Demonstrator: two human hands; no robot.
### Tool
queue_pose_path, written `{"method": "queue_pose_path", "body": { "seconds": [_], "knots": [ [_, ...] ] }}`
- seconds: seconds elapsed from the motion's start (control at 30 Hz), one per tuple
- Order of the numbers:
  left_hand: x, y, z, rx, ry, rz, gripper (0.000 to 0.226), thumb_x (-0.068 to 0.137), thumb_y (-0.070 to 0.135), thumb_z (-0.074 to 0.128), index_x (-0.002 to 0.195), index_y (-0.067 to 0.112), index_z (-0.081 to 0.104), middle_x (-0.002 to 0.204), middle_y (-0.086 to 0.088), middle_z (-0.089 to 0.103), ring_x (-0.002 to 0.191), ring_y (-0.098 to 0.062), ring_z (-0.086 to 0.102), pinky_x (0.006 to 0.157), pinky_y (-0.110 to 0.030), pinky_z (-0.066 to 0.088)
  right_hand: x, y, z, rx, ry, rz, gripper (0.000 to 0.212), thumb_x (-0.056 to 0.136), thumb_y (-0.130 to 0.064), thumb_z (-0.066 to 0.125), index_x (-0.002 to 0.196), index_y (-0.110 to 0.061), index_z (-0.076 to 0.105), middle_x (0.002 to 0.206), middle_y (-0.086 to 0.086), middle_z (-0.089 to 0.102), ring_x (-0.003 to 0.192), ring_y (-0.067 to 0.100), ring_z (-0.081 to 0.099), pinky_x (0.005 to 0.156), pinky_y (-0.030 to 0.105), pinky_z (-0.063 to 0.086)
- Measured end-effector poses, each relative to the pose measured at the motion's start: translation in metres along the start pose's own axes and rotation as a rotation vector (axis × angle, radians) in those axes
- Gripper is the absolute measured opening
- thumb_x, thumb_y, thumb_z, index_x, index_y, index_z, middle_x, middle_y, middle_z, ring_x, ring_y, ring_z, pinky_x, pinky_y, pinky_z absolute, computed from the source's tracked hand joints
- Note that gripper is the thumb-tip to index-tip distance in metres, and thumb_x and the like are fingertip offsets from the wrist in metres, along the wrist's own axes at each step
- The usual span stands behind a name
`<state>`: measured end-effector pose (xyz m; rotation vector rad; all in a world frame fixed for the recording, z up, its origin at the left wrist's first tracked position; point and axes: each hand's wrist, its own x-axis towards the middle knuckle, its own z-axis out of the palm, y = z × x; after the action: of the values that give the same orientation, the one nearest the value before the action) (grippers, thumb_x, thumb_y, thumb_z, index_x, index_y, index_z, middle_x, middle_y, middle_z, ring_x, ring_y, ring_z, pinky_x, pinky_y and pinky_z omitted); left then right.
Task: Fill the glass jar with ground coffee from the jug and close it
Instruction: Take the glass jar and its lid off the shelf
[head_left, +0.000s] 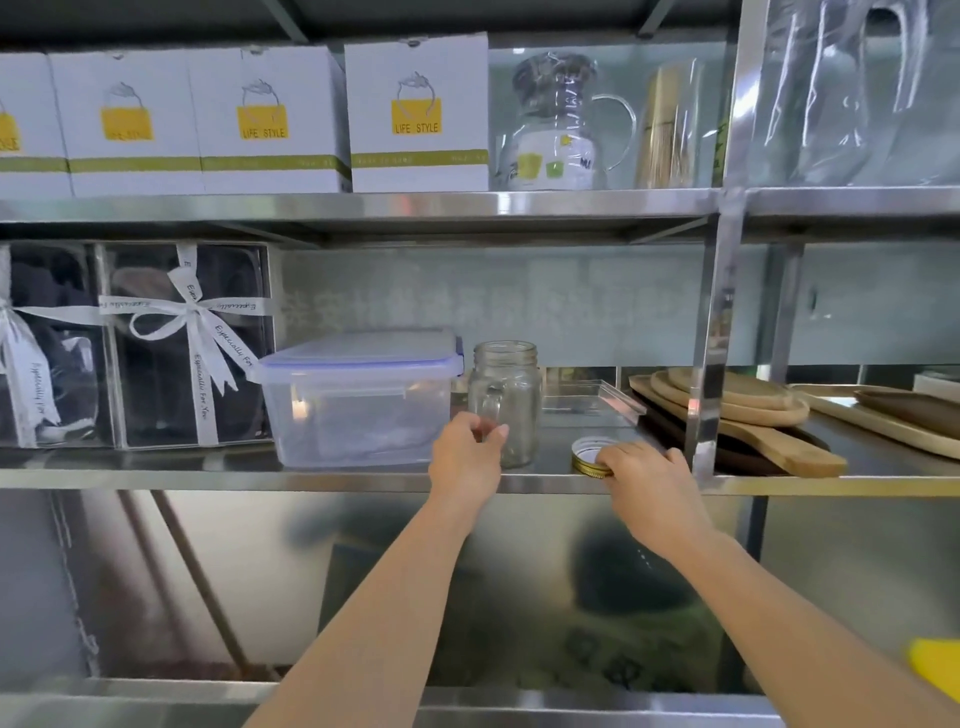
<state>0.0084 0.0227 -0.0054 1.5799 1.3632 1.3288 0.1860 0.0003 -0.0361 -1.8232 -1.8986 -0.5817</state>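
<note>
Left hand (466, 453) grips jar (506, 402); right hand (647, 483) grips lid (589, 456).

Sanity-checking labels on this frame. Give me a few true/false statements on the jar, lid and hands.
1. The glass jar stands upright on the steel shelf with its mouth open. True.
2. The jar is full of ground coffee. False: it looks empty.
3. The lid lies on the shelf to the right of the jar, under the right hand. True.
4. The left hand is on the plastic container. False: its fingers are at the jar's handle.
5. The lid is screwed on the jar. False: it is off.
</note>
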Motion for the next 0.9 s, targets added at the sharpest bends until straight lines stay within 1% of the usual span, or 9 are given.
{"method": "queue_pose_path", "body": {
  "seconds": [0.07,0.13,0.27,0.33,0.43,0.53,0.63,0.73,0.9],
  "knots": [
    [-0.005,0.001,-0.002,-0.074,-0.078,0.006,0.015,0.096,0.022,0.048,0.103,0.011,0.057,0.097,-0.002,0.06,0.09,-0.014,0.054,0.074,-0.025,0.04,-0.004,0.003,-0.002,0.064,-0.003,0.003,0.026,0.089,-0.006,0.054,0.113,-0.016,0.06,0.119,0.002,0.062,0.103,0.02,0.056,0.083,0.029,0.045],
    [-0.01,0.001,-0.002,-0.142,-0.139,0.015,0.013,0.097,0.016,0.046,0.101,0.01,0.057,0.092,0.0,0.061,0.084,-0.009,0.052,0.067,-0.019,0.034,-0.01,0.005,-0.005,0.093,-0.016,-0.016,0.02,0.089,-0.005,0.055,0.105,-0.015,0.061,0.113,0.003,0.063,0.095,0.021,0.057,0.075,0.029,0.047],
    [-0.018,0.009,0.004,-0.331,-0.151,-0.089,0.016,0.097,0.015,0.044,0.084,0.017,0.053,0.076,0.001,0.052,0.076,-0.013,0.047,0.089,-0.029,0.033,-0.027,0.008,-0.013,0.102,-0.064,-0.061,0.02,0.089,-0.003,0.053,0.105,-0.013,0.059,0.111,0.003,0.061,0.092,0.019,0.056,0.075,0.031,0.052],
    [-0.021,0.017,0.004,-0.473,-0.112,-0.142,0.024,0.098,0.024,0.043,0.078,0.015,0.053,0.069,0.0,0.044,0.065,-0.013,0.039,0.085,-0.03,0.032,-0.034,0.01,-0.019,0.136,-0.057,-0.066,0.023,0.089,-0.003,0.054,0.109,-0.013,0.059,0.115,0.003,0.06,0.092,0.02,0.057,0.076,0.032,0.053],
    [-0.034,0.022,-0.009,-0.641,-0.078,-0.208,0.033,0.098,0.035,0.04,0.076,0.015,0.054,0.065,0.002,0.04,0.061,-0.011,0.033,0.07,-0.025,0.033,-0.048,0.013,-0.033,0.202,-0.029,-0.057,0.02,0.089,-0.005,0.056,0.108,-0.012,0.06,0.114,0.004,0.061,0.094,0.021,0.057,0.077,0.033,0.053],
    [-0.06,0.014,-0.029,-0.617,-0.097,-0.228,0.035,0.098,0.039,0.038,0.075,0.017,0.051,0.065,0.001,0.036,0.062,-0.012,0.031,0.076,-0.028,0.033,-0.07,0.012,-0.054,0.269,0.03,-0.078,0.014,0.086,-0.004,0.061,0.1,-0.006,0.064,0.103,0.008,0.065,0.088,0.027,0.06,0.072,0.042,0.054],
    [-0.089,0.001,-0.051,-0.566,-0.064,-0.238,0.035,0.098,0.039,0.038,0.073,0.017,0.05,0.063,0.001,0.036,0.064,-0.014,0.033,0.084,-0.034,0.035,-0.099,0.007,-0.071,0.274,0.104,-0.195,0.015,0.074,0.005,0.073,0.085,-0.004,0.066,0.084,0.012,0.069,0.07,0.031,0.064,0.055,0.042,0.057],
    [-0.126,-0.016,-0.075,-0.53,-0.061,-0.217,0.037,0.098,0.039,0.038,0.068,0.018,0.046,0.06,0.002,0.034,0.061,-0.013,0.029,0.076,-0.032,0.031,-0.131,0.001,-0.084,0.26,0.141,-0.297,0.009,0.073,0.0,0.066,0.077,-0.008,0.065,0.074,0.007,0.066,0.061,0.025,0.059,0.046,0.034,0.053],
    [-0.203,-0.052,-0.103,-0.402,-0.076,-0.175,0.038,0.098,0.031,0.038,0.063,0.017,0.043,0.058,0.005,0.034,0.062,-0.014,0.027,0.067,-0.032,0.027,-0.188,-0.011,-0.107,0.257,0.111,-0.338,0.011,0.067,-0.007,0.062,0.076,-0.012,0.064,0.069,0.0,0.064,0.062,0.016,0.053,0.043,0.027,0.048]
  ]
}}
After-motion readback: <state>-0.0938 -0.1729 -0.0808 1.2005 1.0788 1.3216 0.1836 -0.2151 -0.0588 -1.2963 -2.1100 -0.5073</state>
